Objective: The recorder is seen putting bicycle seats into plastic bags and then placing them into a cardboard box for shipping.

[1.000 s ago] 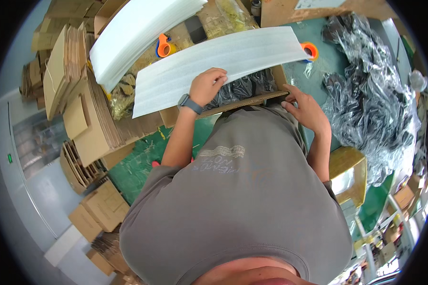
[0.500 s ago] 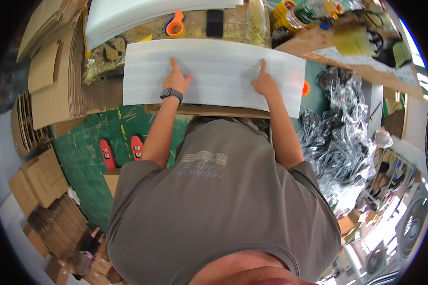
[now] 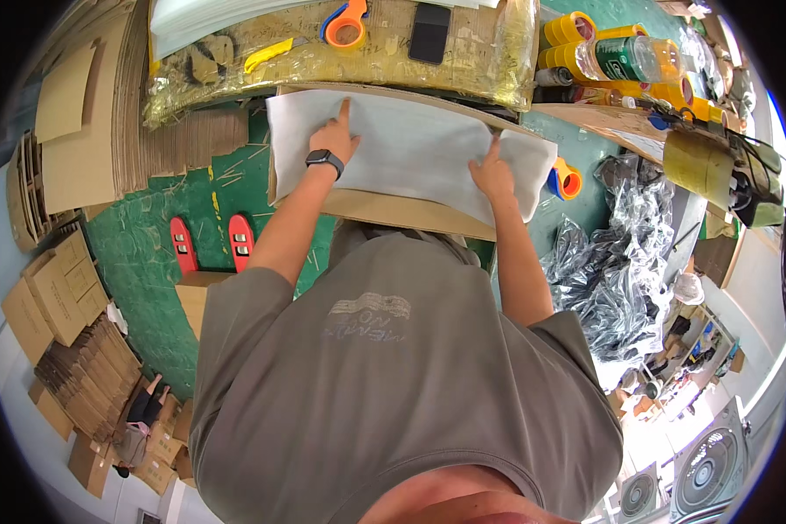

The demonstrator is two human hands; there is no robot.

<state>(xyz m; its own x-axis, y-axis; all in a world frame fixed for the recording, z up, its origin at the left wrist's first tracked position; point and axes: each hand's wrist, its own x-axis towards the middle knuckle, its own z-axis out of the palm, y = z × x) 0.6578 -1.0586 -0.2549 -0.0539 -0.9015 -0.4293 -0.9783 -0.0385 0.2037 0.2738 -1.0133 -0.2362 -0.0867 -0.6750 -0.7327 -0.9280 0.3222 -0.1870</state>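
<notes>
A white foam sheet [image 3: 410, 144] lies across a shallow open cardboard box [image 3: 410, 212] in front of me, sagging between the box's near and far edges. My left hand [image 3: 334, 144], with a dark watch at the wrist, rests on the sheet's left part; its index finger points away from me and its thumb stands apart. On the right part, my right hand [image 3: 494, 177] presses down with the index finger stretched toward the far edge. Neither hand grasps anything. The sheet's right end rises past the box side. The box bottom is hidden beneath the sheet.
Beyond the box, a tape-wrapped surface holds a yellow utility knife [image 3: 271, 55], an orange-and-blue tape dispenser [image 3: 345, 33], a black phone [image 3: 430, 33] and stacked foam sheets [image 3: 210, 22]. Another dispenser [image 3: 568, 181] and crumpled plastic bags [image 3: 611, 271] lie right. Flat cardboard [image 3: 87, 148] stands left.
The foam sheet has sunk into the box, baring the cardboard near and far edges. Both hands have pressed down with it. My view has shifted, showing more of the far surface.
</notes>
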